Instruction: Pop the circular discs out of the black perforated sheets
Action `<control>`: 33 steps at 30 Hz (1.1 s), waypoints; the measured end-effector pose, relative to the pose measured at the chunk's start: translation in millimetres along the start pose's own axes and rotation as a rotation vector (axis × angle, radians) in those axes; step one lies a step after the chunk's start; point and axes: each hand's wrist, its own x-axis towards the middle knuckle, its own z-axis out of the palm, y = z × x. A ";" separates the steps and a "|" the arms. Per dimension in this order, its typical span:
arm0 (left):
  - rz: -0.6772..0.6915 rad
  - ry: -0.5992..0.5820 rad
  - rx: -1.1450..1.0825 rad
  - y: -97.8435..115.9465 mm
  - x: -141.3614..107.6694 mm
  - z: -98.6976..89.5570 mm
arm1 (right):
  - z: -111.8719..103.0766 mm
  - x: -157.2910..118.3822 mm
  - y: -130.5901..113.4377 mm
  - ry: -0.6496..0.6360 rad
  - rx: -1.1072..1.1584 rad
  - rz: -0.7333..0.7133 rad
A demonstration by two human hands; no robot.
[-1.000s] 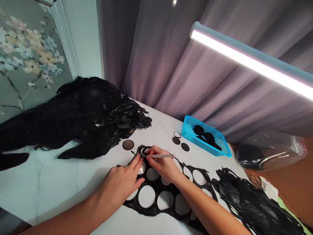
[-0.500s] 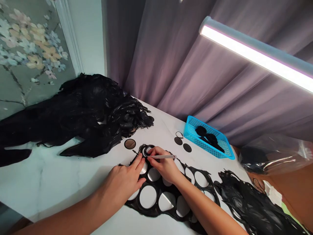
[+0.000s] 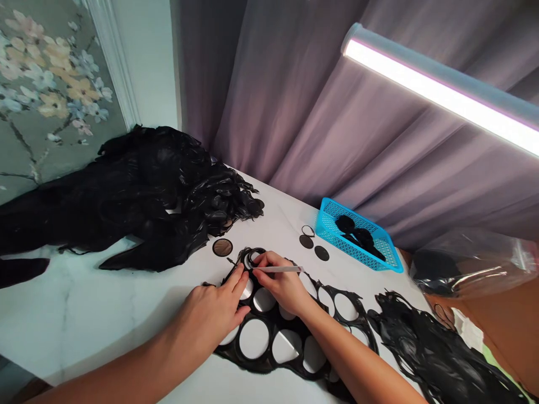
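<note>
A black sheet with large round holes (image 3: 275,318) lies on the white table, and the tabletop shows through its holes. My left hand (image 3: 225,306) rests flat on the sheet's upper left part, fingers stretched out towards the far edge. Beside it, my right hand (image 3: 280,280) is closed in a pinch around a thin, flat, grey-white strip-like tool (image 3: 280,269). Its fingertips are at a small black-rimmed hole (image 3: 252,258) at the sheet's far corner. The tool's tip is partly hidden by the fingers, and its exact kind is unclear.
Black discs (image 3: 321,253) and a thin ring (image 3: 308,230) lie near a blue basket (image 3: 389,264) holding black pieces. Another dark disc (image 3: 222,247) lies by a large black heap (image 3: 168,191) at left. Black scraps (image 3: 438,342) and a clear bag (image 3: 475,264) are at right.
</note>
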 end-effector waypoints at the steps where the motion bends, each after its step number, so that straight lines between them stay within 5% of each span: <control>1: 0.002 -0.004 0.010 0.2 -0.1 0.4 | 0.0 -0.1 0.2 -0.001 -0.017 -0.010; 10: 0.013 0.015 0.020 -1.5 0.8 -0.1 | 10.6 -3.4 -2.3 0.025 -0.484 -0.302; 16: -0.032 -0.022 -0.046 -6.0 -0.7 -9.7 | -82.0 33.1 6.1 0.532 -0.494 -0.151; 18: -0.023 -0.011 -0.197 -16.6 0.9 -14.3 | -106.2 28.4 1.4 0.596 -0.384 -0.030; 20: -0.002 0.040 -0.498 -30.0 4.5 -22.5 | -112.5 12.4 -9.5 0.466 -0.166 0.085; 23: -0.070 0.052 -1.056 -42.8 12.4 -42.1 | -97.3 -20.5 -33.7 0.108 0.245 0.200; 26: -0.133 0.032 -1.468 -34.5 20.2 -61.6 | -77.9 -46.8 -58.9 -0.150 0.535 0.235; 29: -0.080 -0.023 -1.678 -10.4 24.1 -71.3 | -69.1 -58.0 -74.2 -0.232 0.637 0.225; 33: -0.005 -0.204 -1.670 15.3 20.1 -72.3 | -69.0 -55.9 -71.2 -0.149 0.638 0.224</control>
